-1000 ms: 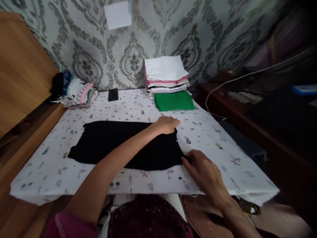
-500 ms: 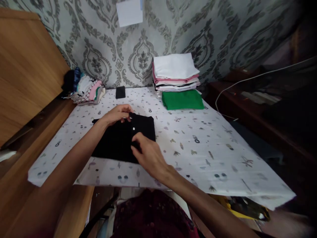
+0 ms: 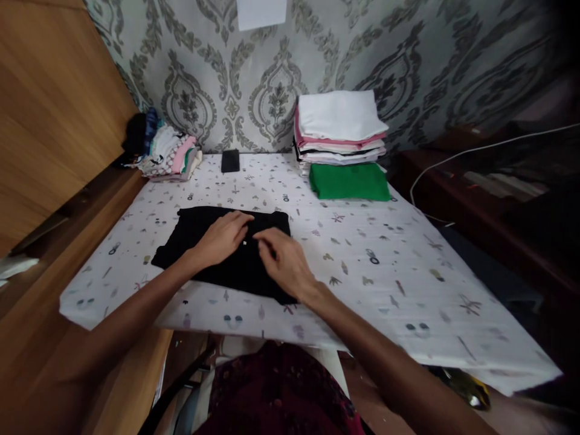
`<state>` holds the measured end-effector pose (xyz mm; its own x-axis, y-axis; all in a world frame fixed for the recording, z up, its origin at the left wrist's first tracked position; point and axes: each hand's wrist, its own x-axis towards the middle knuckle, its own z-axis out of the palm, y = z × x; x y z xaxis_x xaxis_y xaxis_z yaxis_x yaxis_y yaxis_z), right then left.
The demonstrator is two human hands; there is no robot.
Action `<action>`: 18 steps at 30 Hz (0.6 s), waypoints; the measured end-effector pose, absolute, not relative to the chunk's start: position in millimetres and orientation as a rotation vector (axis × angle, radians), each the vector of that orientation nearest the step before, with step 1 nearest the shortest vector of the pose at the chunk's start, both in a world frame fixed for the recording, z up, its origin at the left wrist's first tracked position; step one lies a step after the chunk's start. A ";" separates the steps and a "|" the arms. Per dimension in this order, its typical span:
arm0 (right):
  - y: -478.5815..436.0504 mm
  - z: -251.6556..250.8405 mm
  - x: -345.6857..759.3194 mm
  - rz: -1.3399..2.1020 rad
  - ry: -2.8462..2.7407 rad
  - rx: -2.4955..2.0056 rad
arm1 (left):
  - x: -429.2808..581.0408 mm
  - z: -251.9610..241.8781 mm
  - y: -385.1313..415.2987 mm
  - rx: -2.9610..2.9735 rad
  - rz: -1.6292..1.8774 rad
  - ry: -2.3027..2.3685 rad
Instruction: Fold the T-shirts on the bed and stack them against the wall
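Observation:
A black folded garment (image 3: 226,275) lies flat on the patterned sheet in front of me. A small white spot (image 3: 245,243) shows near its middle. My left hand (image 3: 224,237) rests on the cloth with its fingers stretched out flat. On the garment's right part is my right hand (image 3: 285,258), fingers bent and the index finger apart from the thumb. No cloth is visibly pinched in either hand.
A green folded cloth (image 3: 348,182) lies before a stack of folded clothes (image 3: 339,118). Another clothes pile (image 3: 170,154) sits at the back left, near a small black flat object (image 3: 230,161). A wooden panel (image 3: 54,109) stands left; a white cable (image 3: 489,145) hangs right.
Both hands have let go of the black garment's folded edge. The garment now lies spread wider to the left, my left hand flat on it. The view has shifted slightly.

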<state>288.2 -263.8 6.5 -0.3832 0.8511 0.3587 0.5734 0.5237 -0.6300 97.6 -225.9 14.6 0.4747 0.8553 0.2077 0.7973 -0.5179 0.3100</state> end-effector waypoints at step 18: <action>-221.2 -37.0 327.2 0.376 -2.025 -1.425 | 112.1 0.1 -264.8 2.485 0.403 1.528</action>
<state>327.2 -221.2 -37.0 -0.2195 0.9192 0.3268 0.7405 0.3751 -0.5576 112.1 -264.8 0.1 0.4300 0.8938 0.1274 0.8404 -0.4478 0.3055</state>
